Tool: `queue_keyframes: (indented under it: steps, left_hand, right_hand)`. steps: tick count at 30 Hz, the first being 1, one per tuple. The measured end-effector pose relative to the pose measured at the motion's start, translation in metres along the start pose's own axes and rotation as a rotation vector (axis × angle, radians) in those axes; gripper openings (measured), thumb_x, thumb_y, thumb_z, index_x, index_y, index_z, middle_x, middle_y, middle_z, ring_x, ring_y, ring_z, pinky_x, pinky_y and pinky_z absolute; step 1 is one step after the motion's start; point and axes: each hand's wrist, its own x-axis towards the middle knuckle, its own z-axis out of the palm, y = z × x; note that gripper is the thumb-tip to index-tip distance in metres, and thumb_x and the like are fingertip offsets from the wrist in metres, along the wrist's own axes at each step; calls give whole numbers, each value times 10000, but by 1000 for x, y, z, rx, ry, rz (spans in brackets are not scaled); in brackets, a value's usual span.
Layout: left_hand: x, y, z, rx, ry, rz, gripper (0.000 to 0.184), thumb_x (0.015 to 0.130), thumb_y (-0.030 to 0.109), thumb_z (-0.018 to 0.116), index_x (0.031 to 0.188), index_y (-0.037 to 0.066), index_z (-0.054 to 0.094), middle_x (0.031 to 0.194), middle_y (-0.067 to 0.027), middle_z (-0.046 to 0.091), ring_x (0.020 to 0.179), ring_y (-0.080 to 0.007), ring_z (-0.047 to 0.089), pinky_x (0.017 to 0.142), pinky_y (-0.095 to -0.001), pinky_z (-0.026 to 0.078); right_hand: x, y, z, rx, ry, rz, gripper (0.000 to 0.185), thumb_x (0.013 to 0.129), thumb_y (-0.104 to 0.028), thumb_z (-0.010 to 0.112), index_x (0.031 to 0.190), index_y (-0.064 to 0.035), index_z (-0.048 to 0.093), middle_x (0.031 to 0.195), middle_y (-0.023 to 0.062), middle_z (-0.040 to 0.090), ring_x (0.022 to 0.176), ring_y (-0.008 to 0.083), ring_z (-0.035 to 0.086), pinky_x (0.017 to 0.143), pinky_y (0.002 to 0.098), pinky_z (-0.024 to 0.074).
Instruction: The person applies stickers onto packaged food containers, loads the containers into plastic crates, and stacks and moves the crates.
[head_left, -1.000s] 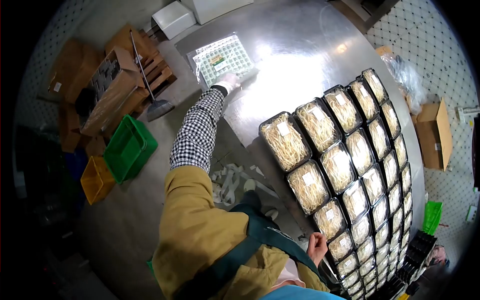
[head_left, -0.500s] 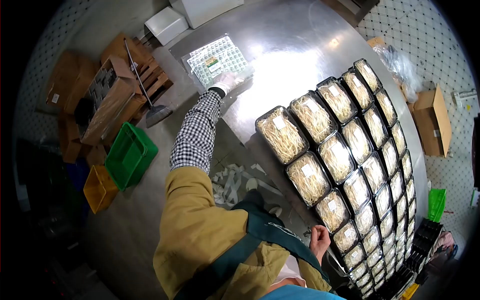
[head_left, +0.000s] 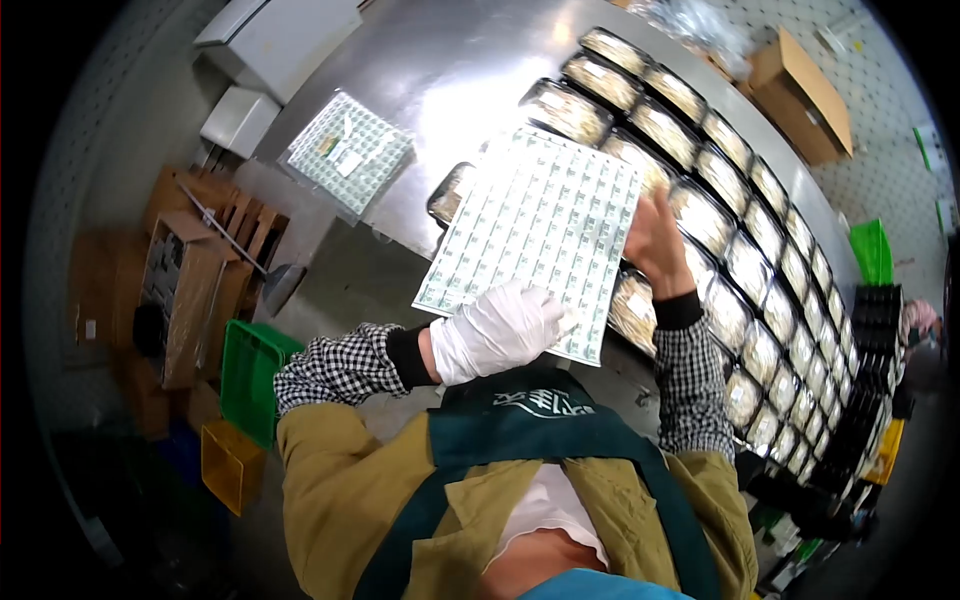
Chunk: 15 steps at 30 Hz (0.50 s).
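Observation:
A white sheet printed with rows of green labels [head_left: 540, 220] is held up in front of my chest, tilted over the table edge. My left hand [head_left: 500, 330], in a white glove, has its fingers curled on the sheet's lower edge. My bare right hand [head_left: 658, 240] is at the sheet's right edge, fingers partly behind it, gripping it. Behind and to the right stand rows of black trays of pale sprouts under film [head_left: 700, 215], several with white labels. More label sheets in a clear bag [head_left: 350, 155] lie on the metal table's left part.
The steel table [head_left: 400, 60] curves across the view. White boxes [head_left: 240, 120] stand at its far left. On the floor are a green crate [head_left: 250, 380], a yellow crate [head_left: 230, 465], cardboard boxes [head_left: 185, 300] and a broom [head_left: 283, 285]. An open carton [head_left: 800, 95] is beyond the table.
My left hand has come back from the bagged sheets to my chest with a label sheet. My right hand has risen to the sheet's right edge. The view has turned right.

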Motion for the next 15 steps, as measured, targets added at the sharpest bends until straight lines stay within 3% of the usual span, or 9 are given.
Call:
queue_keyframes:
  steps: [2, 3, 5, 8, 9, 11, 12, 13, 15]
  left_hand:
    - [3, 19, 8, -15, -88, 56, 442, 780, 115, 515, 1221, 84, 532, 825, -34, 516, 779, -181, 546, 670, -292, 457]
    - [6, 27, 7, -41, -237, 68, 494, 784, 231, 595, 1243, 70, 512, 961, -85, 545, 888, -228, 552, 762, -329, 462]
    - [15, 24, -6, -91, -76, -8, 626, 740, 358, 665, 1258, 52, 490, 1064, -125, 530, 991, -263, 530, 834, -365, 442]
    - [24, -6, -8, -280, 306, -383, 973, 638, 590, 719, 1343, 13, 379, 1277, -206, 409, 1221, -288, 385, 915, -457, 394]
    - [27, -7, -2, -251, 461, -505, 895, 704, 493, 717, 1368, 20, 348, 1283, -184, 430, 1186, -252, 429, 886, -418, 427]
    - [34, -3, 3, -792, 614, -688, 737, 804, 269, 691, 1392, 25, 321, 1241, -130, 489, 1054, -166, 518, 806, -312, 474]
    - [37, 1, 5, -1368, 576, -724, 661, 839, 141, 668, 1391, 22, 326, 1194, -97, 528, 957, -117, 563, 755, -245, 489]
    - [43, 7, 13, -1390, 630, -753, 574, 848, -56, 579, 1374, 23, 364, 1061, -46, 592, 819, -43, 577, 677, -149, 465]
    - [49, 22, 18, -1401, 610, -708, 536, 873, -50, 528, 1378, 36, 371, 1038, -40, 622, 830, -35, 571, 718, -172, 466]
  right_hand:
    - [-4, -12, -4, -469, 251, -40, 422, 931, -300, 540, 1160, 55, 524, 1066, 129, 630, 882, 178, 641, 760, 301, 523]
    - [-11, -13, -1, -407, 270, -115, 248, 902, -182, 594, 1023, 34, 603, 920, 71, 664, 765, 111, 633, 664, 246, 511]
    - [-31, -14, -8, -462, 255, -187, 272, 918, -206, 567, 1043, 33, 602, 917, 58, 660, 743, 95, 615, 667, 237, 495]
    - [-86, -23, 9, -604, 178, -292, 271, 933, -188, 531, 1044, 45, 615, 866, 51, 664, 752, 83, 602, 683, 223, 478]
    - [-103, -21, 10, -631, 188, -307, 270, 933, -183, 529, 1042, 48, 618, 868, 53, 665, 749, 82, 601, 679, 224, 478]
    - [-133, -14, 11, -628, 209, -311, 281, 935, -182, 529, 1047, 59, 620, 882, 60, 668, 730, 83, 600, 658, 221, 474]
    - [-146, -10, 14, -555, 256, -324, 279, 938, -197, 534, 1006, 56, 628, 863, 56, 668, 711, 84, 603, 636, 217, 473]
    - [-158, -7, 8, -521, 314, -358, 275, 939, -207, 536, 978, 48, 632, 851, 53, 667, 702, 81, 601, 627, 213, 471]
    - [-179, -5, 1, -409, 381, -434, 266, 941, -221, 539, 909, 24, 638, 806, 39, 662, 684, 68, 595, 604, 203, 462]
